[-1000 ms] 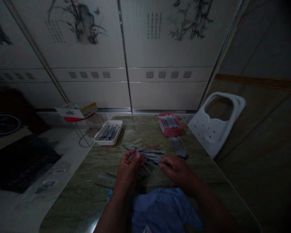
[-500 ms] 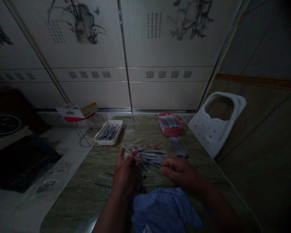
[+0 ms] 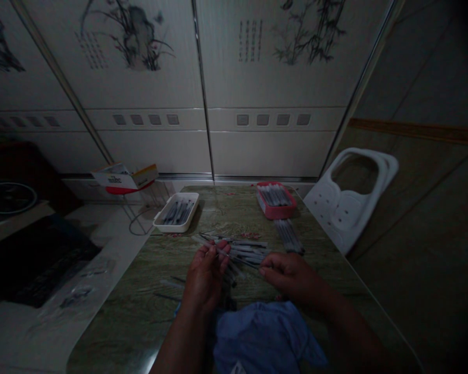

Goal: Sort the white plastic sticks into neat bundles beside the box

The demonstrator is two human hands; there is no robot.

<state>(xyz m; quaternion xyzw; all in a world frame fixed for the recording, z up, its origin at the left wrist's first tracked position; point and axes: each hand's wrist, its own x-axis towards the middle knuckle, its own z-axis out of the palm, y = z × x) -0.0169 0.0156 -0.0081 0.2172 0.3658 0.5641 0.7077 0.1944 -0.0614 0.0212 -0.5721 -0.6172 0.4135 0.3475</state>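
My left hand [image 3: 206, 267] is closed around a clear pen barrel [image 3: 201, 241], which points up and left past the fingers. Facing it from the right, my right hand [image 3: 284, 271] pinches the end of a thin dark pen refill [image 3: 246, 262]. The refill slants toward the barrel; whether its tip is inside, I cannot tell in the dim light. Behind and between both hands lies a loose pile of clear pens [image 3: 249, 248] on the table [image 3: 140, 283]. A few more slim pieces [image 3: 167, 297] lie left of my left forearm.
A white tray [image 3: 195, 208] with dark-tipped pens stands back left. At back right is a pink box [image 3: 281, 212] full of pens, with a row of pens [image 3: 288, 236] before it. Blue cloth [image 3: 261, 332] bunches at the near edge. A white folding chair [image 3: 345, 208] leans at right.
My left hand's fingers have curled in closer around the pen barrel. My right hand stays nearly in place, and the view has shifted slightly.
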